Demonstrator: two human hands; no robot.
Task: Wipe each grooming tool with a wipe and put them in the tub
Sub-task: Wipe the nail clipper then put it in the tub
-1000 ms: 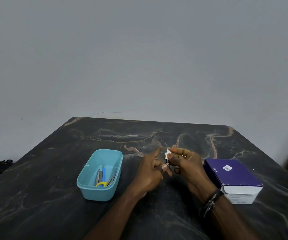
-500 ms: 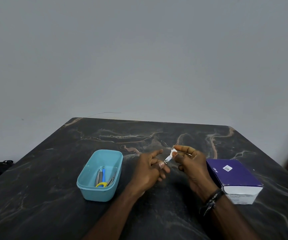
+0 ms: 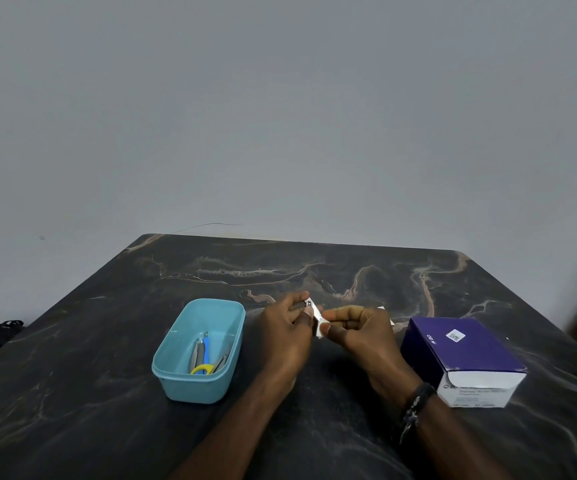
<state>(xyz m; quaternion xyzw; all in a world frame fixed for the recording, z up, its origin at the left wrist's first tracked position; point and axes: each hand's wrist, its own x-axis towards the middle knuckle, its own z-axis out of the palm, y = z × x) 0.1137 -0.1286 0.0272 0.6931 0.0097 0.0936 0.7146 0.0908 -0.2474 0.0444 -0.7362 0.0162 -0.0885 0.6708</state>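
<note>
Above the bench (image 3: 314, 427), the left hand (image 3: 288, 336) pinches a small, stiff, likely slippery metal clipper (image 3: 307, 304) while right hand (image 3: 359, 332) fingers grip a soft wipe (image 3: 318, 323); the tub (image 3: 200, 348) waits nearby.

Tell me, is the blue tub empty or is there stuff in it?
Not empty. The tub has no lid on, and a few small tools lie on its bottom, one with a blue handle and a yellow loop.

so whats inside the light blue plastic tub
Inside the light blue plastic tub lie a few slim grooming tools: a blue-handled one, a yellow loop, grey metal pieces. Its near wall hides their lower ends.
</note>
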